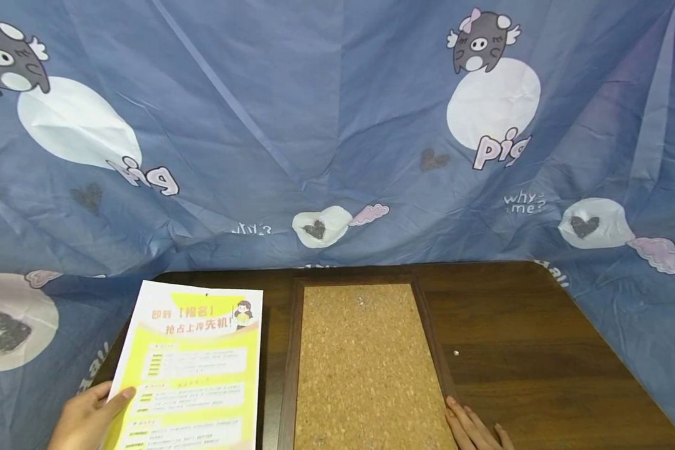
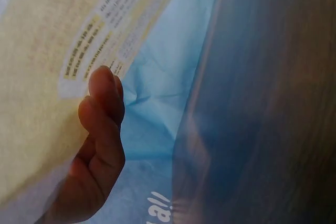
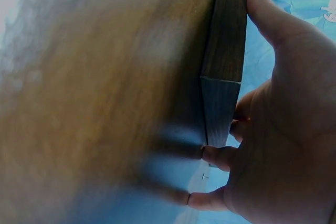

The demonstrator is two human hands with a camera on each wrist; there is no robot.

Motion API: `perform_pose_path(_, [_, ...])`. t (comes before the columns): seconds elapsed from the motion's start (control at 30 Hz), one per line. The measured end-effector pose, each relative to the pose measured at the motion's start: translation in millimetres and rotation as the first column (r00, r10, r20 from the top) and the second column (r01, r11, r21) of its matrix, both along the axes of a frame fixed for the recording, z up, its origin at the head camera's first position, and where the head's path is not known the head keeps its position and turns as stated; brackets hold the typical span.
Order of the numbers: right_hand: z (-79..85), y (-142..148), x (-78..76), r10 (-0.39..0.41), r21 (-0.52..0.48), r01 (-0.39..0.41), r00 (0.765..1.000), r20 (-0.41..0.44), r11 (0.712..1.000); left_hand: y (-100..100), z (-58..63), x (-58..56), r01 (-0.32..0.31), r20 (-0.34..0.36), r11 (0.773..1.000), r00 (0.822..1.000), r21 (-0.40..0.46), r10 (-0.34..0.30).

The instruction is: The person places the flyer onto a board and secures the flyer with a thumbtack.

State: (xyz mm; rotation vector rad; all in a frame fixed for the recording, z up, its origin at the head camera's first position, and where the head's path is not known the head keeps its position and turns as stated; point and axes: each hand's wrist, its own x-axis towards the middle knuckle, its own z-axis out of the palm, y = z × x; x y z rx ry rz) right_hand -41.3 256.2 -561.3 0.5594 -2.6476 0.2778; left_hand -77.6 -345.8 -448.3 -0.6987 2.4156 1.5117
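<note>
At the lower left of the head view, my left hand (image 1: 87, 419) pinches the left edge of a yellow and white printed poster (image 1: 194, 369), thumb on its front. The sheet is raised at the left of the table, its lower end cut off by the frame. In the left wrist view the fingers (image 2: 106, 90) show against the poster's margin. A cork board (image 1: 365, 362) in a brown wooden frame (image 1: 427, 319) lies on the table. My right hand (image 1: 472, 428) rests along the frame's right side, fingers extended, with the thumb (image 3: 265, 14) by the frame's edge in the right wrist view.
A small clear pushpin (image 1: 456, 353) lies on the dark wooden table (image 1: 517, 337), right of the board. More small clear pins (image 1: 362, 300) show near the cork's top edge. A blue cartoon-pig curtain (image 1: 337, 137) hangs behind the table.
</note>
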Motion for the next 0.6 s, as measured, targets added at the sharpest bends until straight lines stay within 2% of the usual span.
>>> perform_pose_path(0.13, [1.2, 0.1, 0.2, -0.005, -0.003, 0.005, 1.0, 0.024, 1.0, 2.1, 1.4, -0.8, -0.015, -0.007, 0.998, 1.0, 0.066, 0.016])
perform_pose_path(0.43, [1.3, 0.9, -0.2, 0.01, 0.012, -0.01, 1.0, 0.01, 1.0, 8.1, 2.5, -1.5, -0.026, -0.019, 0.991, 0.999, 0.13, 0.029])
perform_pose_path(0.6, [1.8, 2.2, -0.3, 0.013, 0.024, -0.014, 1.0, 0.012, 1.0, 15.4, 5.0, -0.9, -0.041, -0.034, 0.963, 0.998, 0.267, 0.052])
